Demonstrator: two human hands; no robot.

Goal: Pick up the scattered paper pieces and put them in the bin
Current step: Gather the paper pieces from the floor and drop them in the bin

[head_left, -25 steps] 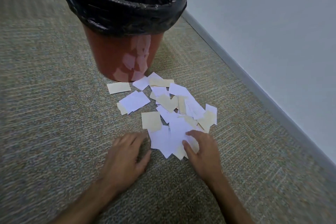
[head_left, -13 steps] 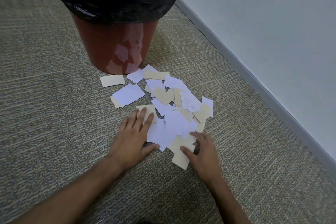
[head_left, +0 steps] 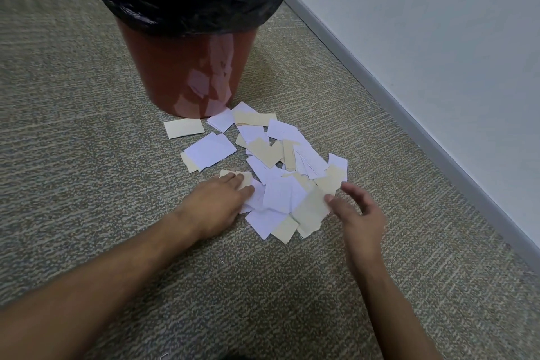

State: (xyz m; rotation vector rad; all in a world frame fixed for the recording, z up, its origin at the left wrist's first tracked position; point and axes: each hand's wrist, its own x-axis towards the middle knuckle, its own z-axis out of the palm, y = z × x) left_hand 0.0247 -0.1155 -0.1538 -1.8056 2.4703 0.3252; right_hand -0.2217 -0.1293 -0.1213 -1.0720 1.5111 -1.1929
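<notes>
Several white and cream paper pieces [head_left: 274,155] lie scattered on the carpet in front of a red-brown bin [head_left: 163,73] lined with a black bag [head_left: 181,0]. My left hand [head_left: 216,202] lies flat on the pile's near left edge, its fingertips pressing a cream piece and white ones. At the pile's near right edge my right hand [head_left: 361,213] hovers with fingers spread and loosely bent. Its thumb touches the edge of a large cream piece [head_left: 311,210]. Neither hand grips paper.
Grey-beige carpet [head_left: 87,155] covers the floor. A pale wall [head_left: 438,52] with a grey skirting board [head_left: 409,114] runs diagonally along the right, close behind the bin and the pile.
My right hand has lifted off the pile's near edge and shifted right, fingers spreading. My left hand has slid further onto the papers. The near pieces have bunched up.
</notes>
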